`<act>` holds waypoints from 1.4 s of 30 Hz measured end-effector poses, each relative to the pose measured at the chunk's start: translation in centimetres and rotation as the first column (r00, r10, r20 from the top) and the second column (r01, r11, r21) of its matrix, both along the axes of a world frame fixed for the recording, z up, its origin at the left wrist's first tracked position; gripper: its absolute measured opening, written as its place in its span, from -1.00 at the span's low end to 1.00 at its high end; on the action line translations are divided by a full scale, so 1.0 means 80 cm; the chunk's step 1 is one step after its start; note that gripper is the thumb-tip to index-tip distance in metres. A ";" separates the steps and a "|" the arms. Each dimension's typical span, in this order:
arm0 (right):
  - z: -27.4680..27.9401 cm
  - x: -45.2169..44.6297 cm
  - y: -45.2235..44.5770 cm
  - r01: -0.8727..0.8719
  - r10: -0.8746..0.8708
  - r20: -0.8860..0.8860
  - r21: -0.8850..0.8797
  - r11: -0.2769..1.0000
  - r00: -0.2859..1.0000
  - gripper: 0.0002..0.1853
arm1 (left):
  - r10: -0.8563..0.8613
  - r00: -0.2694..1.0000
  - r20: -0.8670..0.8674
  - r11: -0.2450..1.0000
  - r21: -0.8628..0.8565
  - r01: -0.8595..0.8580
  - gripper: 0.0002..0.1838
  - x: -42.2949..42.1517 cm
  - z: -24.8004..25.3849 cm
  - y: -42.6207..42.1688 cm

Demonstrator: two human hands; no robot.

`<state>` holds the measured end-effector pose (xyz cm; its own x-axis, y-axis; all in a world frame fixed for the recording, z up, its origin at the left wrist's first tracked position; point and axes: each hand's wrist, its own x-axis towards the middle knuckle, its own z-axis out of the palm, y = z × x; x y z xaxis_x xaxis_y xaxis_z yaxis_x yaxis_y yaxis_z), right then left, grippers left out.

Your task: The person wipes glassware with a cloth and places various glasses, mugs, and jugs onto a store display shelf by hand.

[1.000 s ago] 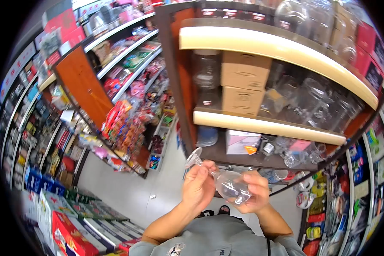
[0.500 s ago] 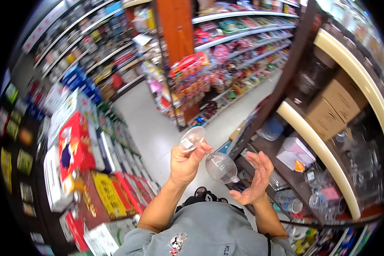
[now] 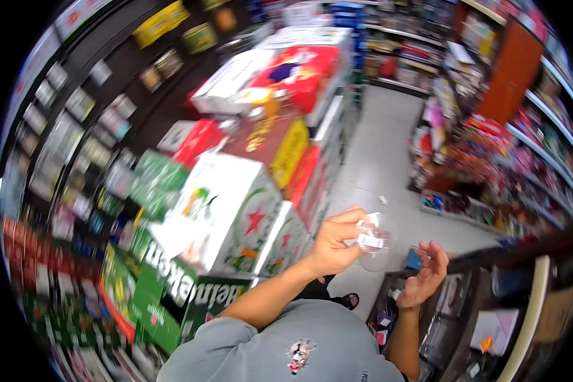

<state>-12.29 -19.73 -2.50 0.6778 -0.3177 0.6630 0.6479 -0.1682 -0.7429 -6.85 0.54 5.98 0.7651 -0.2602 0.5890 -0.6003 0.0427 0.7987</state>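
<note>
My left hand (image 3: 339,243) is closed in a pinch on a clear stemmed glass (image 3: 381,257). The glass's round base, with a white barcode label, faces me. Behind the base the rounded bowl shows only faintly; the stem is hidden by the base and my fingers. To the right of the glass, my right hand (image 3: 424,278) is raised with its fingers apart and slightly curled. It holds nothing and does not touch the glass.
Stacked drink cartons, including a white box with a red star (image 3: 245,213) and a green Heineken carton (image 3: 204,302), stand at left. A tiled floor aisle (image 3: 385,146) runs ahead. Bagged goods (image 3: 471,153) hang by a brown pillar; shelving (image 3: 531,305) edges the lower right.
My view has swung left, bringing the cartons closer to the middle. The glass has turned, so its base now overlaps the bowl. My left hand keeps its hold; my right stays open.
</note>
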 end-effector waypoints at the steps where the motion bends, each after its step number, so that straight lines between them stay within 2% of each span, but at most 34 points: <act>1: -0.007 0.007 0.009 -0.075 0.075 -0.035 -0.001 0.997 0.997 -0.30 | 0.037 0.999 -0.009 0.998 -0.041 -0.038 -0.91 -0.011 0.004 0.012; 3: -0.014 0.023 0.030 -0.181 0.181 -0.060 -0.005 0.983 0.982 -0.35 | 0.136 0.991 0.014 0.991 -0.021 -0.136 -0.91 -0.033 0.016 0.045; 5: -0.014 0.040 0.059 -0.300 0.281 -0.183 -0.087 0.950 0.942 -0.61 | 0.211 0.976 0.051 0.978 -0.015 -0.210 -0.90 -0.053 0.026 0.078; 6: -0.009 0.049 0.075 -0.330 0.311 -0.173 -0.090 0.940 0.934 -0.61 | 0.242 0.968 0.062 0.970 -0.017 -0.242 -0.90 -0.064 0.029 0.096; 8: 0.008 0.067 0.125 -0.454 0.396 -0.231 -0.315 0.833 0.889 -0.76 | 0.290 0.956 0.034 0.955 0.052 -0.292 -0.85 -0.092 0.032 0.135; 9: 0.016 0.075 0.155 -0.511 0.459 -0.230 -0.289 0.810 0.858 -0.83 | 0.337 0.941 0.036 0.941 0.013 -0.338 -0.87 -0.107 0.042 0.146; 10: 0.025 0.085 0.184 -0.534 0.508 -0.175 -0.377 0.756 0.843 -0.85 | 0.365 0.931 0.024 0.930 0.047 -0.366 -0.91 -0.119 0.051 0.160; 12: 0.050 0.111 0.232 -0.509 0.564 -0.070 -0.533 0.676 0.823 -0.88 | 0.439 0.898 -0.023 0.898 0.013 -0.439 -0.95 -0.143 0.047 0.180; 13: 0.064 0.129 0.257 -0.484 0.592 -0.013 -0.590 0.646 0.806 -0.88 | 0.478 0.873 -0.099 0.874 -0.042 -0.483 -0.95 -0.150 0.046 0.183; 14: 0.069 0.154 0.277 -0.462 0.585 0.013 -0.598 0.655 0.811 -0.88 | 0.506 0.843 -0.180 0.845 -0.090 -0.527 -0.95 -0.159 0.042 0.186; 15: 0.070 0.182 0.296 -0.441 0.578 0.039 -0.605 0.663 0.815 -0.88 | 0.536 0.824 -0.185 0.826 -0.083 -0.557 -0.92 -0.166 0.027 0.196; 17: 0.073 0.241 0.328 -0.415 0.511 0.054 -0.513 0.751 0.858 -0.87 | 0.568 0.800 -0.195 0.806 -0.066 -0.588 -0.92 -0.180 0.015 0.205; 19: 0.088 0.295 0.349 -0.445 0.469 -0.055 -0.427 0.787 0.882 -0.85 | 0.603 0.774 -0.194 0.782 -0.050 -0.621 -0.92 -0.184 0.007 0.211; 20: 0.093 0.321 0.360 -0.431 0.461 -0.041 -0.438 0.789 0.886 -0.85 | 0.617 0.756 -0.217 0.772 -0.019 -0.635 -0.92 -0.186 0.005 0.214; 22: 0.103 0.373 0.386 -0.452 0.421 -0.168 -0.399 0.798 0.891 -0.80 | 0.631 0.741 -0.230 0.761 -0.003 -0.649 -0.93 -0.179 0.001 0.217; 24: 0.108 0.425 0.410 -0.426 0.390 -0.176 -0.457 0.781 0.904 -0.78 | 0.631 0.749 -0.203 0.767 0.012 -0.642 -0.95 -0.164 -0.004 0.221; 28: 0.103 0.481 0.423 -0.340 0.204 -0.287 -0.585 0.737 0.936 -0.75 | 0.578 0.803 -0.148 0.815 0.046 -0.578 -0.87 -0.145 -0.010 0.227; 31: 0.106 0.541 0.423 -0.261 0.102 -0.253 -0.743 0.616 0.962 -0.74 | 0.599 0.794 -0.108 0.801 0.083 -0.593 -0.83 -0.139 -0.010 0.226; 34: 0.105 0.604 0.427 -0.195 0.040 -0.218 -0.759 0.621 0.975 -0.78 | 0.637 0.766 -0.084 0.771 0.087 -0.631 -0.84 -0.125 -0.008 0.219; 36: 0.103 0.631 0.432 -0.184 -0.003 -0.240 -0.753 0.632 0.971 -0.80 | 0.732 0.681 -0.030 0.680 0.095 -0.727 -0.86 -0.114 -0.002 0.209; 39: 0.083 0.669 0.440 -0.194 0.045 -0.215 -0.750 0.633 0.976 -0.83 | 0.803 0.585 -0.112 0.595 0.091 -0.799 -0.89 -0.103 0.007 0.185; 42: 0.051 0.692 0.452 -0.169 0.040 -0.178 -0.815 0.555 0.983 -0.80 | 0.871 0.471 -0.138 0.485 0.091 -0.870 -0.89 -0.088 0.002 0.167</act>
<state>43.04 16.41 1.61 0.7642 0.4016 0.5046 0.6164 -0.6850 -0.3884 -13.91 13.90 6.14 0.6728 0.5857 0.4520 -0.2035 -0.4409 0.8742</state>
